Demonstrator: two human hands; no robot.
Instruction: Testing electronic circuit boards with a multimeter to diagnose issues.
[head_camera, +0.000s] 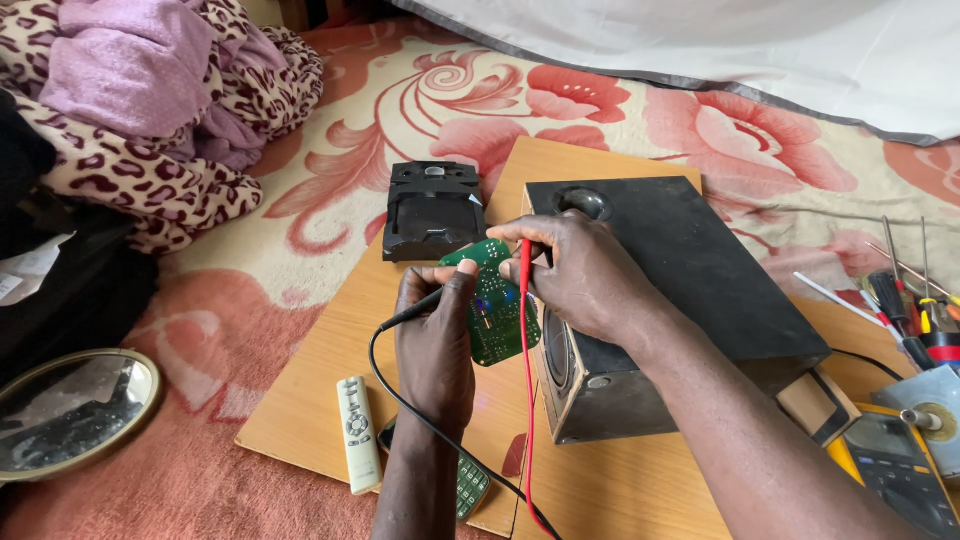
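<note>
Probing green circuit board (492, 318) w/ two meter leads. L hand (436, 345) pinches black probe (412, 311) between thumb + fingers, tip on board's left edge. R hand (580, 275) pinches red probe (525, 270), tip down on board's upper middle. Board held upright-ish between both hands, leaning at front of black speaker box (690, 290), over wooden panel (330, 380). To do well, judged: keep tips steady on single pads, don't bridge adjacent joints, keep leads slack. Yellow multimeter (890, 460) well off to R
</note>
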